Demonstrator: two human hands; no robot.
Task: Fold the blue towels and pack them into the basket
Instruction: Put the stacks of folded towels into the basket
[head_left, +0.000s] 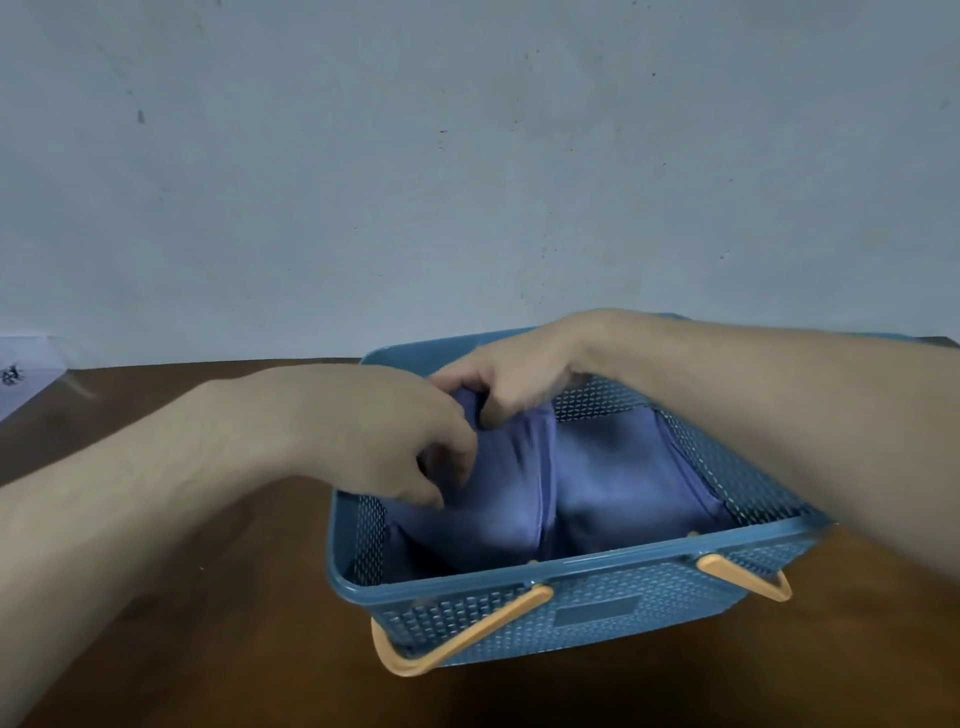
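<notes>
Both hands (384, 431) (511, 382) seemingly pinch blue towels (587, 483) inside unlabelled basket (597, 613).

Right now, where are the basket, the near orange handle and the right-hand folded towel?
basket (613, 570): head view, near rim.
near orange handle (467, 634): head view, middle of its long bar.
right-hand folded towel (618, 483): head view, top surface.

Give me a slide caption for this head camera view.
Both hands, left and right, tuck a folded blue towel into the blue basket.

Hiding the basket's (597, 608) far rim behind both forearms; burying fingertips (441, 488) in towel (597, 499) folds; cropping white paper (26, 374) at left.
</notes>
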